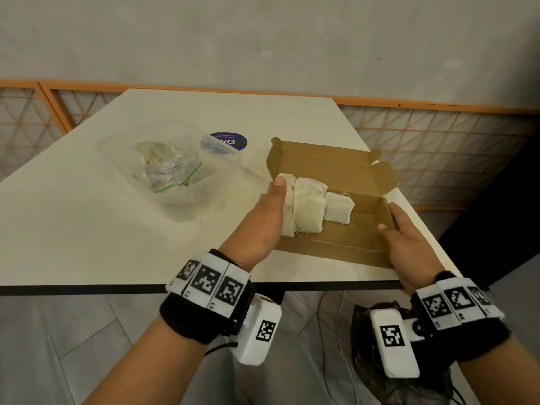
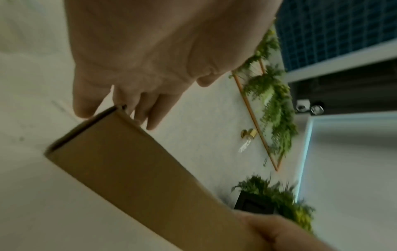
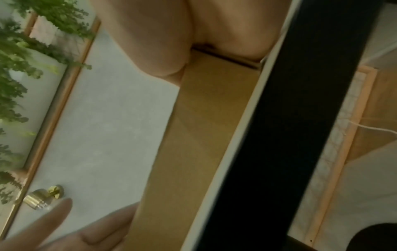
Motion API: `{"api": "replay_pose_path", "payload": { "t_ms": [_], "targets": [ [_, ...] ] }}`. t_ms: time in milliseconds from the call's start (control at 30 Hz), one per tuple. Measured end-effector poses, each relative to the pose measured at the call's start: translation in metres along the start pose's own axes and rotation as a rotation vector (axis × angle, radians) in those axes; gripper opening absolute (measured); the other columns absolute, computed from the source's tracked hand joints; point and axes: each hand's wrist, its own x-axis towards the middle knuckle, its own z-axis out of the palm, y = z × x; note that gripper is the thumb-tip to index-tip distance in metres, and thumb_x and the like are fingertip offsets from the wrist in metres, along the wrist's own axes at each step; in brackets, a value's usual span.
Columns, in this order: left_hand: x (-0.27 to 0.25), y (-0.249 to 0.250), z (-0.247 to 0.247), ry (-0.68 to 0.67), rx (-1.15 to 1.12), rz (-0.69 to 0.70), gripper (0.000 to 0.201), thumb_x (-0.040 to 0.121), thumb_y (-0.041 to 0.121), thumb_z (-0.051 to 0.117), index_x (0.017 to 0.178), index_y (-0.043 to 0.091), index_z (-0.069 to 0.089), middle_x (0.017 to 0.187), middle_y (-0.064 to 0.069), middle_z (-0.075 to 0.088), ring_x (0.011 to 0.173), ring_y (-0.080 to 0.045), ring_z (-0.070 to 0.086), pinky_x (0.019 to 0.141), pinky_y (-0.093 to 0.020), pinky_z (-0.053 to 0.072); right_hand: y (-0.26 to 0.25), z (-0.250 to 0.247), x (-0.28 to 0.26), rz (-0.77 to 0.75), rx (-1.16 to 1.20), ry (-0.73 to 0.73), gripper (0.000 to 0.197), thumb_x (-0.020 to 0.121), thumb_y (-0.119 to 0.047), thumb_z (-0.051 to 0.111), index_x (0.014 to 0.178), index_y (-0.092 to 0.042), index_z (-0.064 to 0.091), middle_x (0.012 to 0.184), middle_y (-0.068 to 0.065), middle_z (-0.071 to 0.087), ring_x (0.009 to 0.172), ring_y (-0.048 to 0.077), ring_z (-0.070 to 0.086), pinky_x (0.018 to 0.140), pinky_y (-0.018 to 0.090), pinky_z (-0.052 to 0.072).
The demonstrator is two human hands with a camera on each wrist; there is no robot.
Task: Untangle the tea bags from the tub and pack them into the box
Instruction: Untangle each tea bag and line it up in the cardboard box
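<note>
An open brown cardboard box (image 1: 344, 239) lies on the white table near its right front corner. Several white tea bags (image 1: 309, 206) stand packed side by side in its left half; the right half is bare. My left hand (image 1: 271, 197) holds the box's left end, thumb lying on top of the outermost tea bag and fingers (image 2: 150, 110) down the outside wall of the box (image 2: 150, 178). My right hand (image 1: 400, 229) grips the right end, thumb inside the box (image 3: 204, 135). A clear plastic tub (image 1: 187, 197) to the left holds more tea bags and a crumpled clear bag.
A purple round sticker (image 1: 228, 141) is on the table behind the tub. The box sits close to the table's right edge and its dark front edge (image 1: 117, 287). An orange lattice fence (image 1: 438, 135) runs behind the table. Cables lie on the floor below.
</note>
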Motion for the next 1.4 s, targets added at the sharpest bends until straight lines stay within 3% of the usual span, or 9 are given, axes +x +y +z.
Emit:
{"api": "replay_pose_path", "payload": {
  "t_ms": [100,200,300,500,767,933,1167,1300,1400],
  "targets": [
    [0.001,0.0,0.002,-0.01,0.215,0.032,0.073,0.093,0.063,0.006,0.138,0.025,0.049,0.143,0.0,0.048,0.133,-0.016,0.04,0.102,-0.026,0.024,-0.004,0.0,-0.004,-0.018,-0.026,0.029,0.051,0.096,-0.022,0.04,0.146,-0.029,0.026,0.148,-0.003,0.037,0.134,0.02,0.036,0.114,0.045,0.027],
    [0.004,0.004,-0.008,0.049,0.141,0.09,0.072,0.095,0.063,0.008,0.114,0.025,0.066,0.132,-0.002,0.058,0.125,-0.017,0.049,0.096,-0.029,0.027,-0.006,0.0,-0.006,-0.02,-0.029,0.033,0.052,0.097,-0.019,0.038,0.146,-0.028,0.025,0.149,-0.005,0.034,0.135,0.019,0.034,0.115,0.043,0.025],
    [0.007,0.01,-0.02,0.152,0.161,0.094,0.07,0.098,0.055,0.009,0.124,0.017,0.062,0.139,0.0,0.052,0.127,-0.011,0.042,0.092,-0.023,0.02,-0.007,0.0,-0.007,-0.023,-0.018,0.014,0.052,0.096,-0.021,0.04,0.146,-0.029,0.027,0.148,-0.006,0.035,0.135,0.018,0.034,0.115,0.042,0.025],
    [0.009,0.0,-0.023,0.018,0.528,-0.013,0.052,0.101,0.042,0.031,0.105,0.005,0.066,0.107,-0.004,0.061,0.105,-0.023,0.055,0.086,-0.03,0.038,-0.012,0.0,-0.01,-0.029,-0.038,0.006,0.051,0.098,-0.014,0.036,0.147,-0.024,0.025,0.15,-0.004,0.032,0.136,0.016,0.031,0.114,0.031,0.022],
    [0.001,-0.004,-0.016,-0.025,0.806,0.127,0.055,0.101,0.043,0.023,0.107,0.006,0.063,0.134,-0.006,0.049,0.116,-0.025,0.049,0.098,-0.035,0.037,-0.013,0.0,-0.011,-0.026,-0.041,-0.005,0.051,0.098,-0.015,0.036,0.147,-0.025,0.025,0.149,-0.005,0.033,0.136,0.017,0.032,0.115,0.036,0.023],
    [-0.003,-0.004,-0.002,-0.103,1.043,0.06,0.06,0.099,0.05,0.016,0.119,0.01,0.057,0.147,-0.01,0.038,0.141,-0.021,0.024,0.116,-0.054,0.011,-0.015,0.001,-0.013,-0.024,-0.052,-0.002,0.051,0.098,-0.015,0.036,0.147,-0.026,0.025,0.149,-0.005,0.034,0.135,0.017,0.033,0.115,0.034,0.023],
    [0.0,0.01,-0.024,0.121,0.205,0.074,0.043,0.102,0.038,0.032,0.139,0.021,0.045,0.132,0.008,0.049,0.121,-0.008,0.042,0.098,-0.022,0.029,-0.025,0.004,-0.018,-0.02,-0.092,-0.095,0.053,0.099,-0.022,0.038,0.149,-0.024,0.019,0.153,-0.005,0.027,0.139,0.016,0.026,0.106,0.022,0.019],
    [0.009,-0.006,-0.028,0.193,-0.11,-0.11,0.047,0.097,0.021,0.047,0.143,0.018,0.039,0.139,0.0,0.044,0.127,-0.015,0.04,0.102,-0.031,0.032,-0.041,0.004,-0.024,-0.231,-0.242,0.041,0.054,0.094,-0.028,0.049,0.144,-0.022,0.03,0.147,-0.005,0.035,0.134,0.013,0.032,0.109,0.028,0.025],
    [0.017,-0.022,-0.027,0.186,-0.194,-0.134,0.054,0.092,0.001,0.048,0.144,0.011,0.036,0.145,-0.006,0.042,0.13,-0.021,0.043,0.109,-0.038,0.036,-0.068,-0.002,-0.021,-0.438,-0.359,0.114,0.024,0.089,-0.02,0.057,0.113,-0.025,0.056,0.11,-0.007,0.057,0.096,0.005,0.051,0.079,0.015,0.039]
  ]
}}
